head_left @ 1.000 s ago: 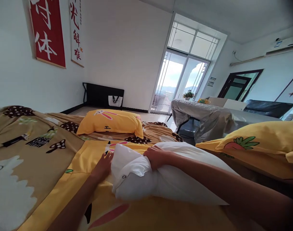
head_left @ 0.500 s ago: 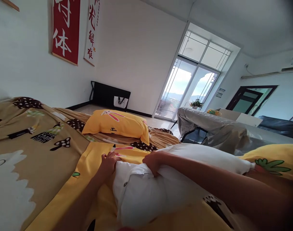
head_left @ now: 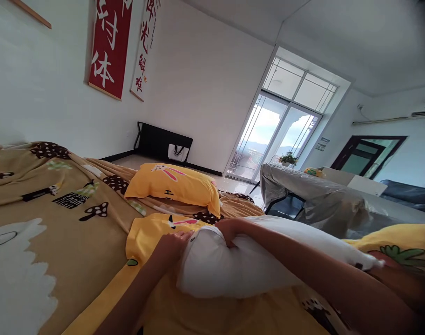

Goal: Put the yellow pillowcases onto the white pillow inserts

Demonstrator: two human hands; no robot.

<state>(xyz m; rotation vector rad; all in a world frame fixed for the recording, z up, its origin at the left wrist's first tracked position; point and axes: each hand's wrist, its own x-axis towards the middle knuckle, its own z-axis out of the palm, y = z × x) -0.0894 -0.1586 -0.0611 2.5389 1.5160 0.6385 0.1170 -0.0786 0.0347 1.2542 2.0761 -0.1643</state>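
A plump white pillow (head_left: 229, 270) lies across a flat yellow pillowcase (head_left: 142, 232) with a rabbit print. My left hand (head_left: 177, 243) is closed at the pillow's left end, its fingertips partly hidden behind the fabric. Just right of it, my right hand (head_left: 229, 231) grips the pillow's top edge, and its fingers sink into the white cloth. Below the pillow, more of the yellow cloth spreads towards me.
A filled yellow pillow (head_left: 173, 184) rests farther back on a tan patterned blanket (head_left: 79, 242). Another yellow pillow (head_left: 401, 239) with a carrot print is at the right. Beyond stand a plastic-covered table (head_left: 313, 188), a dark chair (head_left: 285, 204) and a black folded frame (head_left: 161, 143).
My left hand has moved right onto the pillow's end. That end has been drawn up and in, so the loose, buttoned-looking flap in front no longer hangs down. The view has tilted slightly.
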